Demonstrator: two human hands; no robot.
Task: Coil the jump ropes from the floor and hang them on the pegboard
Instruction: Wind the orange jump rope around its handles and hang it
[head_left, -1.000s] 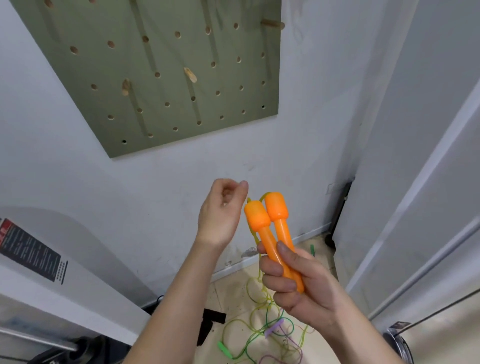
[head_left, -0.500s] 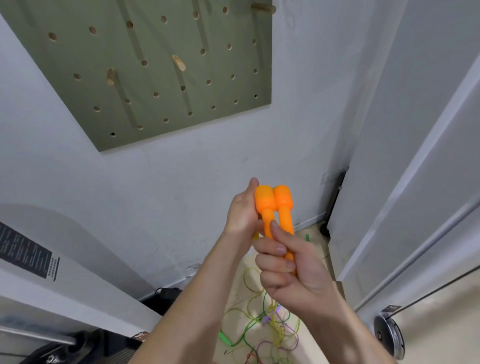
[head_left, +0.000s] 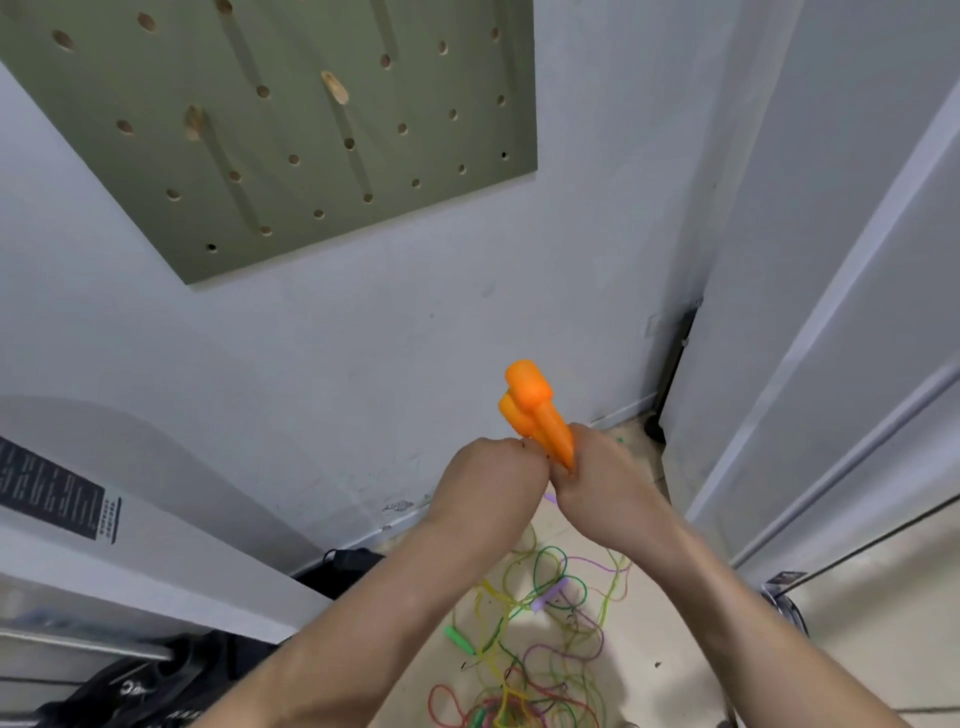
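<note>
Up-left of my fingers (head_left: 519, 449) the wall (head_left: 363, 338) runs bare to the pegboard (head_left: 415, 93), where two pegs (head_left: 335, 94) jut out. The orange handles (head_left: 530, 400) poke up above them. A grey panel (head_left: 831, 208) stands close on their right. Beneath them tangled ropes (head_left: 530, 623) cover the floor (head_left: 649, 686); a black bag (head_left: 156, 686) lies down-left.

In my right grip (head_left: 597, 483): two bright orange plastic handles (head_left: 530, 400). Above the grip, an olive-green wooden pegboard (head_left: 291, 135) dotted with dark holes. Below it, yellow, green, purple and red cords (head_left: 535, 623) on beige floor (head_left: 675, 654).
</note>
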